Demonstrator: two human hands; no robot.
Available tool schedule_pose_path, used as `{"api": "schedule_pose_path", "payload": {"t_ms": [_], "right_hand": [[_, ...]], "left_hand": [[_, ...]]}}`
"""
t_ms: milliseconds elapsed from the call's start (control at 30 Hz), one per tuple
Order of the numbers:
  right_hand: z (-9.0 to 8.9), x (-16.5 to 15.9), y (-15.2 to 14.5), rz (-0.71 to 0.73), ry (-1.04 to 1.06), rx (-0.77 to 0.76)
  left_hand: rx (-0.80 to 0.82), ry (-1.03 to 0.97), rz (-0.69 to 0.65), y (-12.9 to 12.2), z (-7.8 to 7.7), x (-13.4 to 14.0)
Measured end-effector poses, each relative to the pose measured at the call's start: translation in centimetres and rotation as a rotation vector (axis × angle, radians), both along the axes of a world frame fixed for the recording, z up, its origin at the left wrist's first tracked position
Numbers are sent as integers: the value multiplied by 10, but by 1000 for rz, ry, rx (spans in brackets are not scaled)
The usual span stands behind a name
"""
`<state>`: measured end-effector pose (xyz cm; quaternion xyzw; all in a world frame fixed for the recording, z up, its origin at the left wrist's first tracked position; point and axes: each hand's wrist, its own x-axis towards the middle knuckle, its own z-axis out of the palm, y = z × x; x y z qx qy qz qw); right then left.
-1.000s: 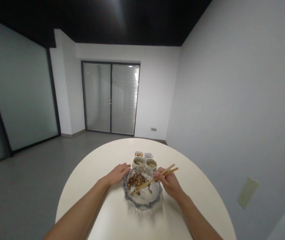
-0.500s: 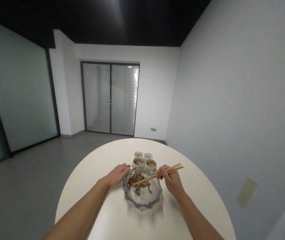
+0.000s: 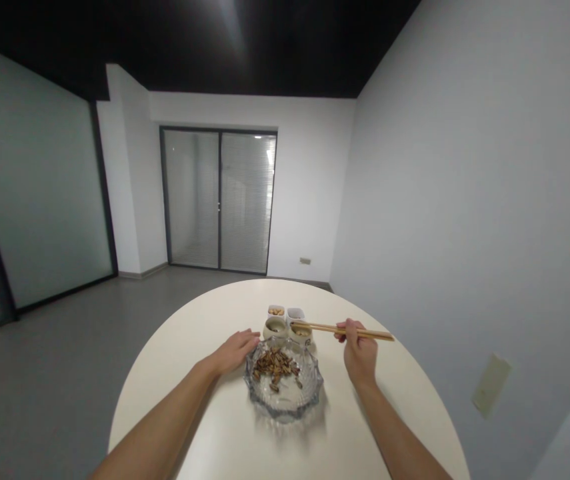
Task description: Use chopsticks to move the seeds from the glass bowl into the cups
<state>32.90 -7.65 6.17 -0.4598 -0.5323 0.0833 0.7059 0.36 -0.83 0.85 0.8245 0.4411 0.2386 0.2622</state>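
Observation:
My right hand [image 3: 359, 350] grips a pair of wooden chopsticks [image 3: 332, 329]. Their tips reach left over the right-hand beige cup [image 3: 301, 335]; whether they pinch anything is too small to tell. A clear glass bowl [image 3: 285, 412] with a scalloped rim stands in front of the cups. Small brown striped pieces [image 3: 273, 365], which look like seeds or nuts, lie heaped in its left and back part. My left hand [image 3: 235, 350] lies flat, fingers stretched out, at the bowl's upper left rim. Beside the right cup is another beige cup [image 3: 275, 331], near my left fingertips.
Behind the beige cups stand a small white dish of pale nut-like pieces [image 3: 276, 312] and another white dish [image 3: 295, 313], whose contents I cannot make out. Everything rests on a round cream table [image 3: 205, 433]. A white wall [image 3: 439, 200] runs close along the right side.
My right hand has moved right and slightly up. The chopstick tips have left the brown pieces in the glass bowl and are now over the right beige cup. My left hand has stayed put.

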Motion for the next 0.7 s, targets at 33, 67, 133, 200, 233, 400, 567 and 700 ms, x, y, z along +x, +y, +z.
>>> {"api": "schedule_pose_path", "payload": {"t_ms": [33, 67, 133, 200, 233, 400, 567, 700], "right_hand": [[0, 0, 1, -4, -4, 0], [-1, 1, 2, -11, -7, 4], [-1, 1, 3, -30, -12, 20], [-1, 2, 6, -51, -11, 39], [-1, 3, 7, -61, -9, 45], [-7, 5, 21, -104, 5, 18], [-19, 3, 33, -72, -56, -66], [-22, 1, 33, -75, -93, -109]], "left_hand": [[0, 1, 0, 1, -1, 0], [-1, -1, 2, 2, -2, 0], [2, -16, 7, 3, -4, 0], [9, -35, 9, 4, -6, -1], [12, -42, 7, 5, -6, -1], [12, -37, 0, 5, -6, -1], [20, -36, -7, 5, -6, -1], [22, -19, -7, 6, -6, -1]]}}
